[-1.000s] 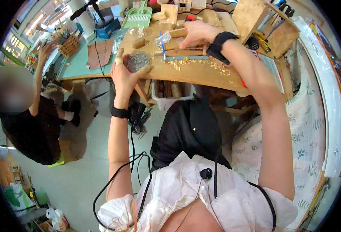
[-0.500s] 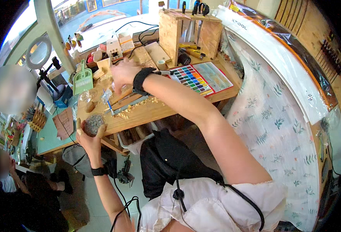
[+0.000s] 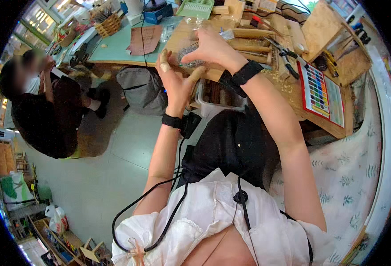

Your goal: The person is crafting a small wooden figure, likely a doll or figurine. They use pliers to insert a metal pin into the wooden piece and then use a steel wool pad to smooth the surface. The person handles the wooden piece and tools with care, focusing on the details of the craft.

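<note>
My left hand [image 3: 175, 84], with a tan covering on the thumb and a light strip on one finger, cups a round clear jar [image 3: 187, 56] of silvery-grey bits at the bench's front edge. Across the jar's top from the right curves my right hand [image 3: 215, 48], its thumb over the jar and its fingers bent toward the far side. Whatever those fingers hold, if anything, is hidden or see-through. Just beyond the hand stands a clear glass dish [image 3: 193, 23]. Both wrists wear black straps.
Wooden-handled tools [image 3: 253, 34], black-handled pliers [image 3: 288, 54] and a paint set [image 3: 316, 91] lie to the right on the bench. Left are a brown paper [image 3: 144, 40] and green mat [image 3: 115, 48]. A grey backpack [image 3: 143, 91] and plastic bin [image 3: 220, 99] stand below. Another person [image 3: 49, 106] sits left.
My right hand has come back from the bench's far side to the jar in my left hand. The view has swung left, so the bench appears further right and higher.
</note>
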